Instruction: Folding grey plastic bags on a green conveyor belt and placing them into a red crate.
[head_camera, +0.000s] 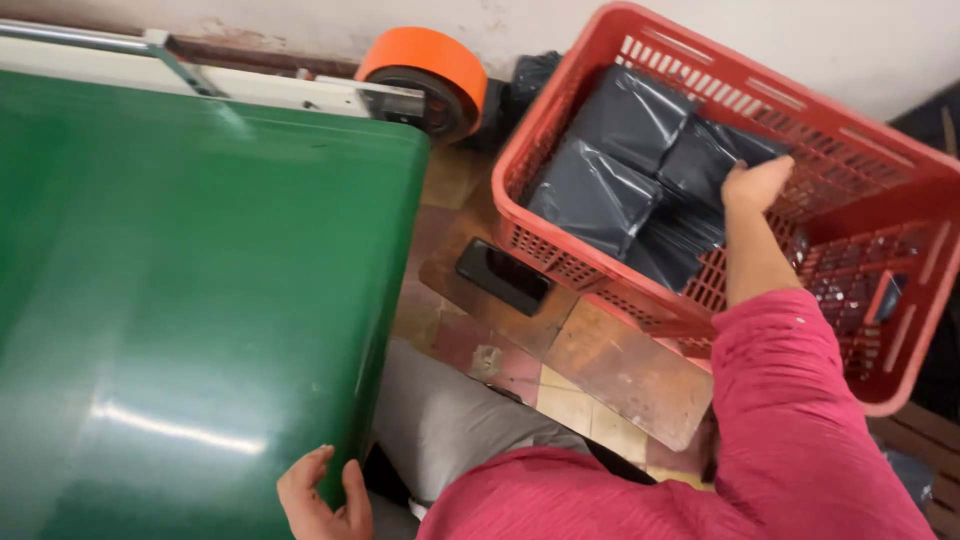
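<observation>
My right hand (755, 185) reaches into a red plastic crate (640, 300) and rests on dark grey plastic packets (625, 160) stacked inside; its fingers are hidden behind the packets, so the grip is unclear. My left hand (318, 497) rests on the near edge of the green conveyor belt (190, 280), fingers slightly curled, holding nothing. My sleeves are pink.
A black phone (503, 275) lies on a brown wooden board (590, 350) beside the crate. An orange wheel (425, 75) stands behind the belt near the wall. A grey trouser leg (440, 420) shows below. Tiled floor lies between belt and crate.
</observation>
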